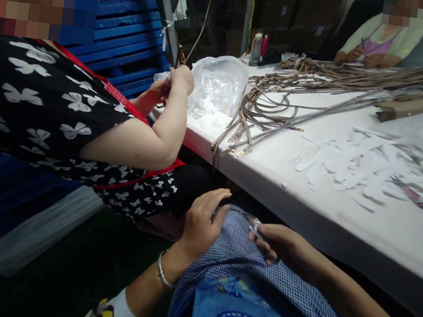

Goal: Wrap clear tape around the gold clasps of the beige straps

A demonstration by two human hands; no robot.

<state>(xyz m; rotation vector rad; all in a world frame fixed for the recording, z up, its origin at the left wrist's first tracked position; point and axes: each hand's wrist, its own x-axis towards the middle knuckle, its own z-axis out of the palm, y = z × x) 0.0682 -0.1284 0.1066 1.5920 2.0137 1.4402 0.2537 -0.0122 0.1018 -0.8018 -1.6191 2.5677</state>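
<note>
My left hand (200, 225) rests on my lap over a blue checked apron (237, 264), a silver bangle (162, 272) on its wrist. Its fingers are curled at the edge of a small clear plastic piece (250, 220). My right hand (276, 243) lies just to the right and pinches the same clear plastic between thumb and fingers. Both hands sit below the near edge of the white table (341, 231). What the plastic contains is too hard to make out.
On the table lie a pile of tan straps (267, 109), white paper cut-outs (349, 165) and a clear plastic bag (218, 85). A person in a black flowered dress (48, 107) sits at my left, hands raised. Another person (380, 43) sits at the far end. Blue pallets (127, 30) stand behind.
</note>
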